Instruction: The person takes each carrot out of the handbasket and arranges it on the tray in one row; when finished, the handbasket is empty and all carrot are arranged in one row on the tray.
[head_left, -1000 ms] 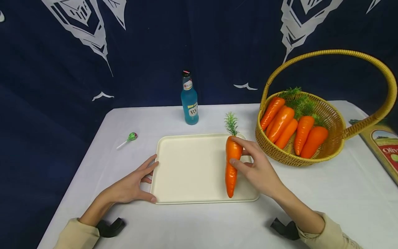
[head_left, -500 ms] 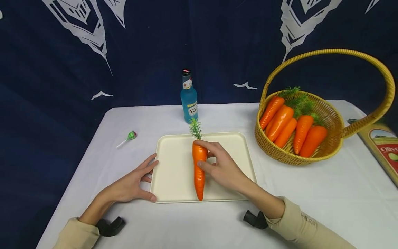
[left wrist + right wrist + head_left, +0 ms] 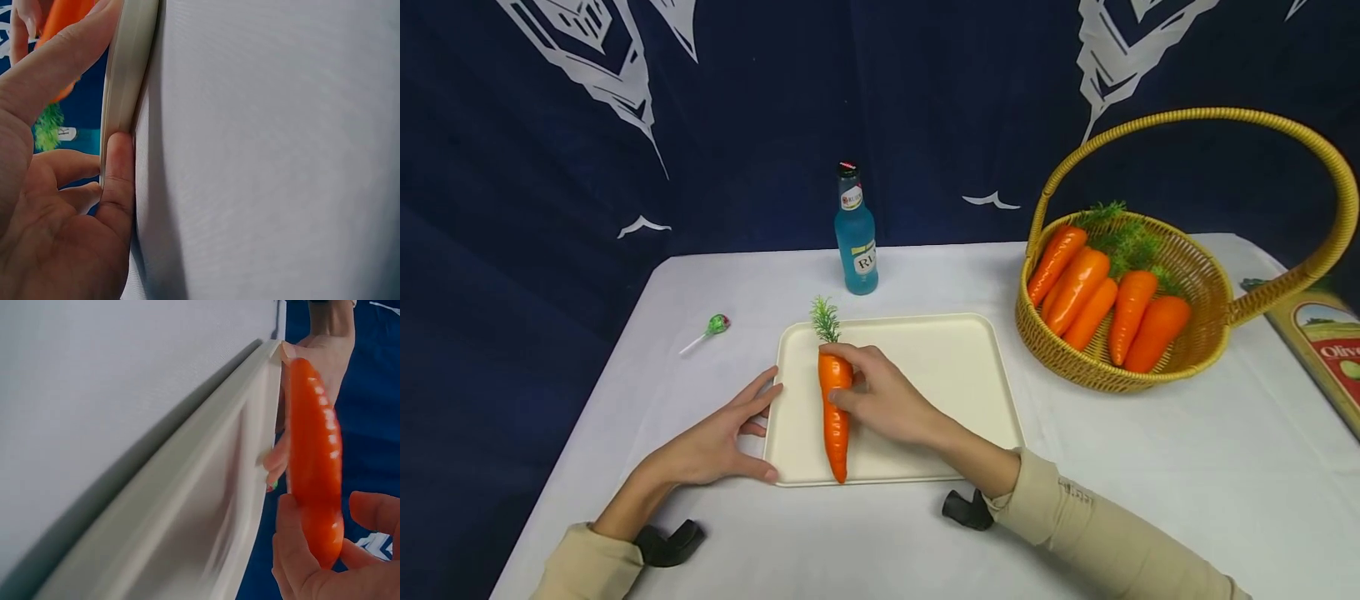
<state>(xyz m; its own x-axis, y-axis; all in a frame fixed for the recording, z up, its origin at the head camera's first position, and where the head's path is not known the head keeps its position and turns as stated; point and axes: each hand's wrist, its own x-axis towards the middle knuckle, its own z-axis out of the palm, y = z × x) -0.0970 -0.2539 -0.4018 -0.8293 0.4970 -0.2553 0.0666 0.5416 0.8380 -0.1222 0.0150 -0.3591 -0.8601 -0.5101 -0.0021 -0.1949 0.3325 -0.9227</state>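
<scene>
My right hand [image 3: 883, 400] pinches an orange carrot [image 3: 837, 425] with a green leafy top, thumb on one side and fingers on the other. It hangs over the left part of a cream tray [image 3: 940, 392], tip toward me; the right wrist view shows a gap between the carrot [image 3: 317, 462] and the tray's surface. At the tray's left edge rests my left hand [image 3: 718, 442], fingers spread and touching the rim. Up close in the left wrist view, a finger of the left hand [image 3: 62, 244] lies against the tray's side wall [image 3: 128, 69].
A yellow wicker basket [image 3: 1213, 354] with several carrots and a tall handle stands at the right. Behind the tray is a blue bottle [image 3: 856, 242]. A green lollipop [image 3: 718, 324] lies at the left. An olive-labelled package [image 3: 1326, 342] sits at the far right.
My right hand has carried the carrot leftward across the tray, from its right end to its left part. The left hand has stayed at the tray's left edge.
</scene>
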